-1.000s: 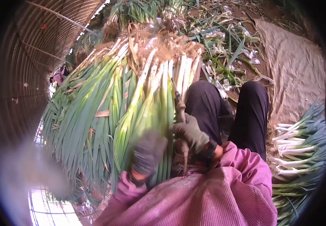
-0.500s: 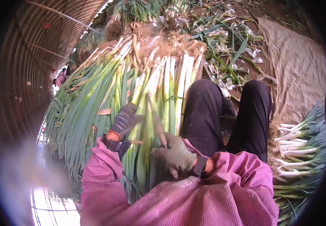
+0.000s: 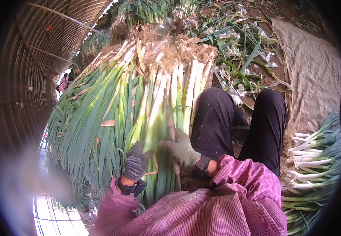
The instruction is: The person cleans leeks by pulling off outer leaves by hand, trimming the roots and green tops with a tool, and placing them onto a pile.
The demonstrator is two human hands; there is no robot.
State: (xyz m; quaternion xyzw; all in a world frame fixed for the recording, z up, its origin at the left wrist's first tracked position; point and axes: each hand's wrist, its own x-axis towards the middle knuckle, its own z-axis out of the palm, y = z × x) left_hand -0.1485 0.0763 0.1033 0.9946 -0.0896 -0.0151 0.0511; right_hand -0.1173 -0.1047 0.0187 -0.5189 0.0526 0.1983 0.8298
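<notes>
My left hand (image 3: pixel 136 162), in a dark striped glove, is closed round the green part of a leek (image 3: pixel 152 118) at the front of a large pile. Its fingertips are partly blurred. To its right, my right hand (image 3: pixel 183 150) wears a pale grey-green glove and holds a long thin tool (image 3: pixel 170 120), its thumb pointing left. The tool lies lengthwise over the stalks, its narrow tip near the white stems. Leeks in the pile (image 3: pixel 95 114) have roots at the top and leaves spreading toward the lower left.
My dark-trousered knees (image 3: pixel 214 118) are right of the pile. Trimmed leeks (image 3: pixel 310 161) lie at the far right, below a brown cloth (image 3: pixel 312 70). Leaf scraps (image 3: pixel 245 51) litter the ground beyond my knees. Another person (image 3: pixel 63 83) is far off at the left.
My left hand has moved down along the leaves, toward my body. My right hand has risen slightly and shifted right, and the tool now stands more upright in view.
</notes>
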